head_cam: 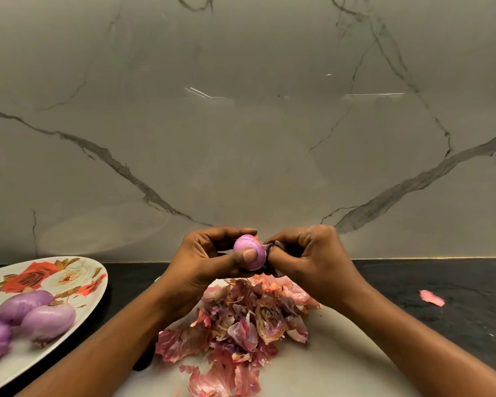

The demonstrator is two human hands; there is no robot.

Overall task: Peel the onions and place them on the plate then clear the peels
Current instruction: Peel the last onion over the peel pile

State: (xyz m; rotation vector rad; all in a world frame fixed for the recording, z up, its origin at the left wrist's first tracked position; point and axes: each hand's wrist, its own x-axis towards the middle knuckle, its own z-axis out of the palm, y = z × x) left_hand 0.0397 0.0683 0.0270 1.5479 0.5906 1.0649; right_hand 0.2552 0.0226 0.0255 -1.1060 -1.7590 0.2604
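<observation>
I hold a small purple onion (248,249) up above the board. My left hand (209,259) grips it, thumb across its front and fingers curled over the top. My right hand (307,253) pinches something dark at the onion's right end, likely its root tip or a bit of skin. Below my hands a heap of pink-red peels (241,319) lies on the white cutting board (341,353). At the left, three peeled onions (35,313) rest on the flowered white plate (69,276).
The black counter (455,282) runs along a grey marble wall (241,124). One loose peel scrap (431,297) lies on the counter to the right of the board. The plate overhangs the view's left edge.
</observation>
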